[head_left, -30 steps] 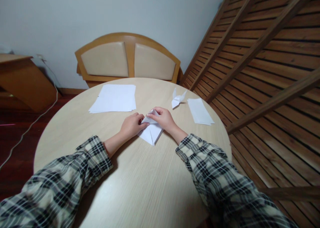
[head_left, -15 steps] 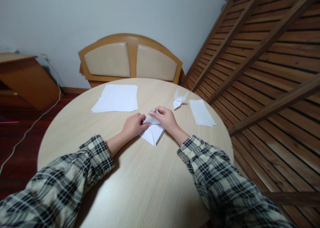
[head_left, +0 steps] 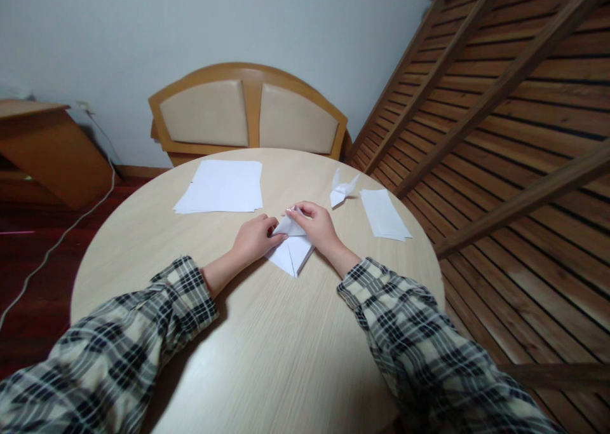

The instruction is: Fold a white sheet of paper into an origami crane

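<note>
A folded white sheet of paper (head_left: pixel 292 251) lies on the round table between my hands, its lower point towards me and its top flap turned over. My left hand (head_left: pixel 257 236) grips the flap's left corner between thumb and fingers. With thumb and fingertips closed at the flap's upper tip, my right hand (head_left: pixel 317 227) covers part of the paper's right side. Beyond that hand stands a folded paper crane (head_left: pixel 339 194), touched by neither hand.
The round wooden table (head_left: pixel 267 358) bears a stack of white sheets (head_left: pixel 222 186) at back left and narrow paper strips (head_left: pixel 384 213) at right. A padded headboard (head_left: pixel 204 113) stands behind it. Wooden slats (head_left: pixel 500 122) rise on the right; a cable (head_left: pixel 61 240) runs along the left floor.
The right hand's fingertips have shifted very slightly at the flap's upper tip. Otherwise both hands keep their hold on the folded paper.
</note>
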Tool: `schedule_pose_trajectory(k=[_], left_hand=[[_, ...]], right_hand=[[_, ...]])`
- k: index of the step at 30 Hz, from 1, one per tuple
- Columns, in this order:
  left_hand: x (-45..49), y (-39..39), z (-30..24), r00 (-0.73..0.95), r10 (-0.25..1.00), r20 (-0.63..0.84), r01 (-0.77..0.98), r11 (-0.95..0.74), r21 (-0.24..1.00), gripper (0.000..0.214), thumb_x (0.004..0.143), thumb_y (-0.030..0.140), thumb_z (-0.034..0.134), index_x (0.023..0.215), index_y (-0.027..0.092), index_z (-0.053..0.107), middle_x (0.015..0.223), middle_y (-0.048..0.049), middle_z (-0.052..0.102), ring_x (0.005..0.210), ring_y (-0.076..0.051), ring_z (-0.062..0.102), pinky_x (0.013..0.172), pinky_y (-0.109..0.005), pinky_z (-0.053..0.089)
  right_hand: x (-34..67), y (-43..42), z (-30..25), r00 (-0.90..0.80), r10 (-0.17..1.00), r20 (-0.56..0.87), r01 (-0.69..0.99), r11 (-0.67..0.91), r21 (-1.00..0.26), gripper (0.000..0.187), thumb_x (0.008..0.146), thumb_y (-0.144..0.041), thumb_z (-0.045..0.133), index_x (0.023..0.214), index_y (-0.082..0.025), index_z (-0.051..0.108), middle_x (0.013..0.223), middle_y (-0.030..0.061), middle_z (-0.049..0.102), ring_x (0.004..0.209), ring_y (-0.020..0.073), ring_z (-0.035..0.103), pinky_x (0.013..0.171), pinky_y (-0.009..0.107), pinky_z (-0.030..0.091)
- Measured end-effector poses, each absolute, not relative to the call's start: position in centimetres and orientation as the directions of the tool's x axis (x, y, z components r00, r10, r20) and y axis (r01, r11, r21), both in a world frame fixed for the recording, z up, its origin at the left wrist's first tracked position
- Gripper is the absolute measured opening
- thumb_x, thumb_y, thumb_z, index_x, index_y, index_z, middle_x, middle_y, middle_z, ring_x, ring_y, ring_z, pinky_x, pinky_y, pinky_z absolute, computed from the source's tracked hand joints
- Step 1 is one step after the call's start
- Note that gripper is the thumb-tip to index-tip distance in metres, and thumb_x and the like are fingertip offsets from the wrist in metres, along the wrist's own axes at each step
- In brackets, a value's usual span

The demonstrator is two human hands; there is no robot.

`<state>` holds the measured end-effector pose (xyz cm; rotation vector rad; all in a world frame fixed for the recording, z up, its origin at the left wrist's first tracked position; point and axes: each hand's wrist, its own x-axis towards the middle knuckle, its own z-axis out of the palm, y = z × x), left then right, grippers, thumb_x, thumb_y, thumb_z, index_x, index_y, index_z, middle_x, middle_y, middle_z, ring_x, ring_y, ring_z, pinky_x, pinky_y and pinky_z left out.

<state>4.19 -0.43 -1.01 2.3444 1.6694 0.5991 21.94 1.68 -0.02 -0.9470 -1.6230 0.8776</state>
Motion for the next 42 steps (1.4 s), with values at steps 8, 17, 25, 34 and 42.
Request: schedule_pose_trajectory(k=[8, 17, 25, 34, 42], left_hand=[[4.19, -0.42, -1.00, 0.281, 0.938, 0.204, 0.852, -0.341, 0.397, 0.020, 0.089, 0.039, 0.065, 0.083, 0.020, 0.062, 0.085, -0.0049, 0.061, 0.073, -0.021, 0.054, 0.063, -0.032, 0.033], [4.22, -0.43, -0.90, 0.276, 0.942, 0.191, 0.853, -0.332, 0.402, 0.021, 0.089, 0.040, 0.065, 0.082, 0.020, 0.062, 0.086, -0.0054, 0.061, 0.074, -0.021, 0.055, 0.064, -0.033, 0.034], [4.25, -0.51, -0.72, 0.281, 0.943, 0.180, 0.861, -0.331, 0.387, 0.020, 0.090, 0.039, 0.065, 0.084, 0.019, 0.063, 0.087, -0.0056, 0.062, 0.074, -0.021, 0.055, 0.064, -0.033, 0.034], [4.27, -0.57, -0.66, 0.276, 0.945, 0.174, 0.868, -0.323, 0.377, 0.021, 0.090, 0.039, 0.066, 0.084, 0.019, 0.063, 0.086, -0.0044, 0.061, 0.073, -0.019, 0.055, 0.064, -0.031, 0.033], [4.24, -0.39, -0.89, 0.282, 0.941, 0.187, 0.862, -0.334, 0.381, 0.021, 0.089, 0.039, 0.067, 0.084, 0.019, 0.063, 0.086, -0.0045, 0.061, 0.074, -0.020, 0.055, 0.063, -0.031, 0.033]], right_hand=[[21.94, 1.63, 0.09, -0.164, 0.902, 0.400, 0.160, 0.425, -0.891, 0.019, 0.084, -0.039, 0.071, 0.083, -0.020, 0.070, 0.092, 0.0060, 0.074, 0.090, 0.0198, 0.067, 0.086, 0.036, 0.052], [21.88, 1.73, -0.06, -0.168, 0.913, 0.371, 0.134, 0.394, -0.909, 0.018, 0.084, -0.038, 0.070, 0.082, -0.020, 0.070, 0.094, 0.0067, 0.075, 0.090, 0.0203, 0.068, 0.083, 0.036, 0.054], [21.84, 1.80, -0.06, -0.158, 0.895, 0.416, 0.067, 0.431, -0.900, 0.019, 0.087, -0.040, 0.069, 0.085, -0.021, 0.071, 0.094, 0.0070, 0.075, 0.091, 0.0204, 0.069, 0.085, 0.038, 0.055], [21.66, 1.72, -0.07, -0.135, 0.904, 0.406, 0.056, 0.416, -0.908, 0.023, 0.086, -0.044, 0.070, 0.082, -0.021, 0.072, 0.091, 0.0062, 0.076, 0.089, 0.0202, 0.069, 0.082, 0.035, 0.054], [21.53, 1.41, 0.31, -0.120, 0.908, 0.402, 0.086, 0.413, -0.907, 0.020, 0.088, -0.039, 0.066, 0.083, -0.021, 0.073, 0.094, 0.0066, 0.076, 0.092, 0.0201, 0.069, 0.085, 0.036, 0.054]])
